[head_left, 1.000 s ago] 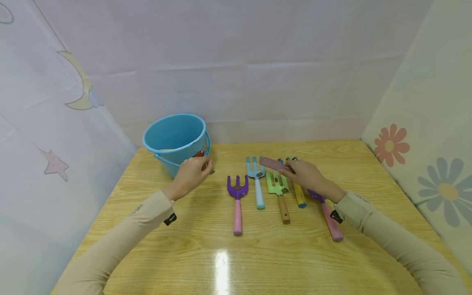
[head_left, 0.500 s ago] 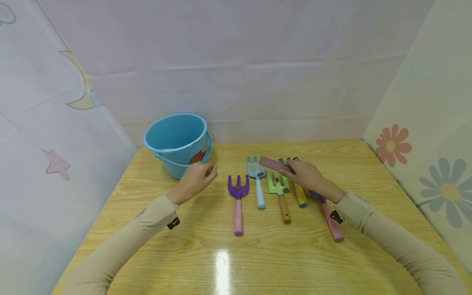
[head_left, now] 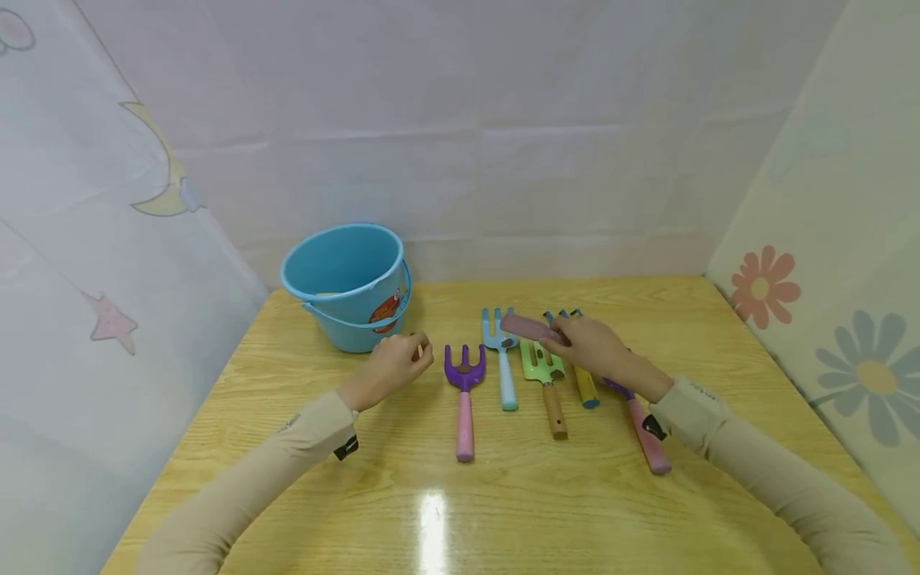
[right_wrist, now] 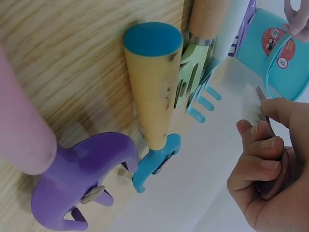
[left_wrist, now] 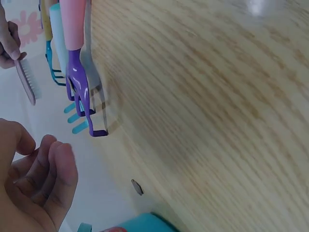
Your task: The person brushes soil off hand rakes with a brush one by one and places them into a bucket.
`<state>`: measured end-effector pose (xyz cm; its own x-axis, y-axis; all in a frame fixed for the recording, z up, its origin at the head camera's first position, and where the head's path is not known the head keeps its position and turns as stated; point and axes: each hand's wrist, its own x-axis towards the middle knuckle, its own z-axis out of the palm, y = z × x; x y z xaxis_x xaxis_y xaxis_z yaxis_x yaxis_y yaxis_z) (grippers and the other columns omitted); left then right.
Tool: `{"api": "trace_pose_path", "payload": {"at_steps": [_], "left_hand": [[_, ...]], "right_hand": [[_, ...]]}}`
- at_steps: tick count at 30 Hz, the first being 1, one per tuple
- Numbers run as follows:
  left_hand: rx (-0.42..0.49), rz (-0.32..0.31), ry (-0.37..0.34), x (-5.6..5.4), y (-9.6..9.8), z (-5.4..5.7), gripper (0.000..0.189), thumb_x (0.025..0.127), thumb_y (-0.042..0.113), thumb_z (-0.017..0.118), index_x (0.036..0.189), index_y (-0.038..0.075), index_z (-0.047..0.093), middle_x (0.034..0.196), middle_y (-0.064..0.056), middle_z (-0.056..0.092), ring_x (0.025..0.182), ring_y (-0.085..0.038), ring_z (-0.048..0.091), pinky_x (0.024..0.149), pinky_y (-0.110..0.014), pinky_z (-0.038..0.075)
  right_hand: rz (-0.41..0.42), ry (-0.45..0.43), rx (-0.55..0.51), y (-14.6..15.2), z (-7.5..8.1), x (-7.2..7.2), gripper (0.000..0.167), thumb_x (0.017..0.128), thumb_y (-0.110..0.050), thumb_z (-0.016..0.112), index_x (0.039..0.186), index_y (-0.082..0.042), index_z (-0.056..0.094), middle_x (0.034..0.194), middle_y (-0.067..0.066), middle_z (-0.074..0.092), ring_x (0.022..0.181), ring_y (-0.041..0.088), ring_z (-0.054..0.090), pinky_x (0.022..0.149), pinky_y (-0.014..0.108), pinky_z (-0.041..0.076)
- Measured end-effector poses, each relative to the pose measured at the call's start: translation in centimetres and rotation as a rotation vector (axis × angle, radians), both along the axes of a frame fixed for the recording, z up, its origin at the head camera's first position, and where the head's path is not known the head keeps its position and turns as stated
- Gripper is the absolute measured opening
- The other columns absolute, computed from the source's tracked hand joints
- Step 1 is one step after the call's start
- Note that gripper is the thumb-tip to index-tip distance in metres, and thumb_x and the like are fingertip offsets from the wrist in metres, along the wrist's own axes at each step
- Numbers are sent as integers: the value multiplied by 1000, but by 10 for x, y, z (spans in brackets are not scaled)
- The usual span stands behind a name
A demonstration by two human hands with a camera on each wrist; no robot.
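My right hand point(head_left: 589, 347) grips a pinkish-brown brush point(head_left: 526, 326) with pale bristles point(right_wrist: 252, 108), above the garden forks. My left hand point(head_left: 388, 371) hovers between the blue bucket point(head_left: 352, 311) and a purple hand fork with a pink handle point(head_left: 465, 423). Its fingers are loosely curled, with nothing seen between them. A small dark lump point(left_wrist: 137, 187) lies on the table near the bucket. Beside the purple fork lie a light-blue fork point(head_left: 506, 383) and a green slotted tool with a wooden handle point(head_left: 552, 399). Brown lumps sit on both.
Partly under my right hand lie a blue fork with a yellow handle point(head_left: 585, 387) and another purple fork with a pink handle point(head_left: 650, 439). The yellowish wooden table point(head_left: 345, 495) ends at a pale cloth backdrop point(head_left: 546, 200).
My left hand has moved right and nearer, away from the bucket, uncovering its red sticker. My right hand stays almost in place, the brush turned slightly.
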<state>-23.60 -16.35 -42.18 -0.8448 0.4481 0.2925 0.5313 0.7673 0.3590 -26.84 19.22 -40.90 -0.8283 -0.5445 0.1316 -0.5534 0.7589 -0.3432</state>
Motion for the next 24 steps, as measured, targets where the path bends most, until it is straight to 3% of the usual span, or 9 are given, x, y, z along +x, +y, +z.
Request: {"api": "trace_pose_path", "payload": {"at_steps": [6, 12, 16, 20, 24], "left_hand": [[-6, -1, -87, 4, 0, -6, 12, 97, 11, 57, 96, 4, 66, 63, 6, 56, 50, -4, 49, 46, -22, 42], [-26, -2, -46, 6, 5, -11, 9, 93, 9, 61, 91, 4, 68, 66, 4, 60, 55, -6, 52, 51, -22, 44], [-45, 9, -88, 7, 9, -13, 10, 92, 8, 62, 84, 7, 67, 67, 5, 59, 56, -7, 51, 52, -23, 44], [-60, 12, -143, 9, 12, -16, 11, 92, 9, 62, 81, 9, 66, 67, 5, 58, 55, -7, 49, 53, -23, 44], [-49, 11, -188, 11, 14, -19, 12, 93, 11, 61, 82, 9, 67, 66, 6, 58, 55, -7, 50, 52, -23, 44]], "right_hand": [[11, 15, -6, -2, -1, 2, 25, 98, -23, 63, 79, -11, 52, 59, -3, 39, 48, 9, 32, 46, 24, 27], [14, 41, -3, -2, -1, 3, 27, 99, -24, 63, 78, -12, 51, 58, -3, 36, 48, 9, 31, 47, 24, 26], [17, 65, -9, -3, -2, 3, 26, 97, -24, 64, 78, -11, 51, 58, -4, 36, 49, 8, 31, 47, 24, 26], [31, 94, -28, -2, -4, 3, 21, 96, -23, 66, 87, -6, 60, 58, -5, 37, 48, 7, 31, 46, 24, 26], [28, 67, -10, -3, -4, 3, 25, 97, -25, 65, 101, 0, 66, 58, -5, 41, 48, 8, 34, 46, 24, 28]]}}
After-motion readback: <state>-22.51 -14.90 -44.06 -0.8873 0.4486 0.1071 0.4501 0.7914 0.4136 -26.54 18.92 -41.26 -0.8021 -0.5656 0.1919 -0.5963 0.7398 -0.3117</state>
